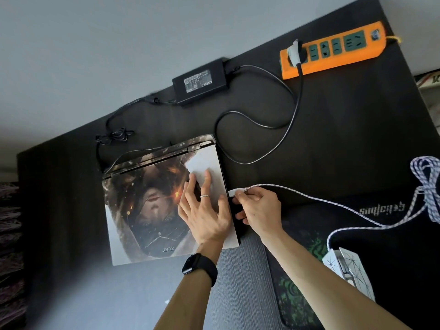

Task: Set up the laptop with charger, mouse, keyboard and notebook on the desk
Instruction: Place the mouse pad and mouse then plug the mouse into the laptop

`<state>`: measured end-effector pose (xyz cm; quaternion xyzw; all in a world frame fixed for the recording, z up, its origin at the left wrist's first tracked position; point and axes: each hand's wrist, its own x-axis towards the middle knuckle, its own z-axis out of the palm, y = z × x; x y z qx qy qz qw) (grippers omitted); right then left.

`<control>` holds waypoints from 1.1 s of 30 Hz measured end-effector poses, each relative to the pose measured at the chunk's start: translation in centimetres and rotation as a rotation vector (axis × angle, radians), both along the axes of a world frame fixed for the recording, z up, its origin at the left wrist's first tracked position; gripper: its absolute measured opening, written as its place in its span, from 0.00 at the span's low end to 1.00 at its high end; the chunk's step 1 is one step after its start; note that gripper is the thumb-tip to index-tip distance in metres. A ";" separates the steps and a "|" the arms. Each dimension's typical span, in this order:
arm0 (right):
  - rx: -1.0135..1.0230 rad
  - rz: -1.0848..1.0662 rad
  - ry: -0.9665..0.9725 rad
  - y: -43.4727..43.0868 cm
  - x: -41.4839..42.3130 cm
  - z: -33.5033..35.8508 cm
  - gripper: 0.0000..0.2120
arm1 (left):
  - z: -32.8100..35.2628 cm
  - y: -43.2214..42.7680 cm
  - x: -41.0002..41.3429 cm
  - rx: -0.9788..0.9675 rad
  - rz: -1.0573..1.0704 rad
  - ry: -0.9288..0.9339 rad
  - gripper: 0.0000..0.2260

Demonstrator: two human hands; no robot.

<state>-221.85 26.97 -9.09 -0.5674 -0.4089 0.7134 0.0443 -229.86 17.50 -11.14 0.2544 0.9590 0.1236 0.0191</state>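
Observation:
A closed laptop (147, 210) with a picture skin on its lid lies on the dark desk (345, 129). My left hand (202, 210) presses flat on the lid near its right edge, fingers spread. My right hand (257, 208) pinches the white plug (234, 192) of a braided white cable (333, 203) against the laptop's right side. That cable runs right to a white mouse (350, 270) on a black mouse pad (392, 234). The black charger brick (200, 81) lies behind the laptop, its lead in an orange power strip (333, 51).
A bundle of the braided cable (428, 186) lies coiled at the right edge. The charger's thin black cord (114, 136) loops to the laptop's rear left. The desk's back edge meets a grey wall. A purple fringed fabric (10, 234) lies at the far left.

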 end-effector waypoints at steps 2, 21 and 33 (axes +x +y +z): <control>0.001 -0.005 -0.007 0.1 -0.1 -0.1 0.06 | -0.1 0.0 -0.1 -0.005 -0.006 0.002 0.28; 0.606 0.336 -0.334 -0.2 17.7 5.7 0.07 | 2.5 -0.5 4.3 -0.044 -0.281 -0.096 0.25; 0.676 0.678 -0.675 -3.8 23.3 2.7 0.33 | 3.9 -5.1 16.0 -0.411 -0.410 -0.499 0.36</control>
